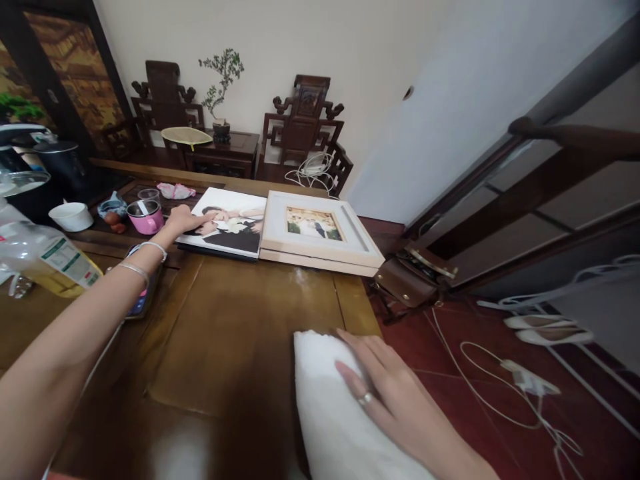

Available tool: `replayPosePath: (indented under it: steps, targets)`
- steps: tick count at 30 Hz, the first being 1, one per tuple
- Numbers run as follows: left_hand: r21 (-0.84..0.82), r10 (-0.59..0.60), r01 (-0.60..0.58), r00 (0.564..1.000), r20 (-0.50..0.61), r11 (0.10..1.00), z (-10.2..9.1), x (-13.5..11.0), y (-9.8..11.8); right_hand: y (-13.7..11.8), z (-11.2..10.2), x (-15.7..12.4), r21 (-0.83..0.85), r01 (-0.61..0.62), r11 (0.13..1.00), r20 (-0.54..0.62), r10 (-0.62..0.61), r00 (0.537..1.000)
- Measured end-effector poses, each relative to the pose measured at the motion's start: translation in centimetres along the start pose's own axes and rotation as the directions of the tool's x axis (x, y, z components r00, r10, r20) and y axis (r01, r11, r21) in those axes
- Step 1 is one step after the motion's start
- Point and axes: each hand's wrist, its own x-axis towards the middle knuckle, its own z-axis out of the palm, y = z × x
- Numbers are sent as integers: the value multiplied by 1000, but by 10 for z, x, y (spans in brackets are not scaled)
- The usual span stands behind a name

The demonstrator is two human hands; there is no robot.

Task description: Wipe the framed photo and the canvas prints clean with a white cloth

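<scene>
My left hand (181, 221) reaches across the table, its index finger stretched onto the left edge of a flat photo album or mounted print (240, 241). That print shows people in dark and white clothes. Directly to its right lies a pale framed photo (315, 225) on top of another pale frame or box of similar size. Near the table's front right edge, my right hand (385, 377) is closed over the side of a soft white bundle (325, 407), thumb on its upper face. What the bundle contains is hidden.
On the left stand a pink cup (145, 217), a white bowl (71, 217) and a clear bottle of yellow liquid (55, 260). A phone (137, 305) lies partly under my left forearm. Beyond the table's right edge are a brown bag (407, 280) and a power strip (529, 378) with cables.
</scene>
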Motion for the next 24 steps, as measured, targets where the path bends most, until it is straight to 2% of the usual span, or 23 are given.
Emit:
replayPosePath:
  steps: [5, 10, 13, 17, 21, 22, 24]
  targets:
    - [27, -10, 12, 999, -46, 1000, -2, -3, -10, 5, 5, 14, -60, -23, 998, 51, 26, 998]
    - [-50, -67, 61, 990, -120, 997, -24, -16, -18, 5, 8, 21, -66, -54, 996, 44, 56, 997]
    - [-54, -80, 73, 986, -144, 996, -46, -27, -23, 7, 10, 20, -35, -57, 998, 16, 58, 998]
    - [-59, -47, 37, 983, -175, 998, -85, -44, -38, 6, 9, 21, -2, -104, 995, 27, 104, 994]
    - [-128, 81, -111, 973, -215, 986, -128, -66, -54, 3, 7, 24, 81, -140, 987, 91, 132, 987]
    - [-164, 106, -142, 973, -206, 976, -137, -72, -56, 3, 6, 24, 112, -142, 984, 84, 133, 988]
    - [-232, 162, -196, 974, -155, 953, -152, -86, -58, 3, 3, 21, 183, -101, 978, -9, 105, 994]
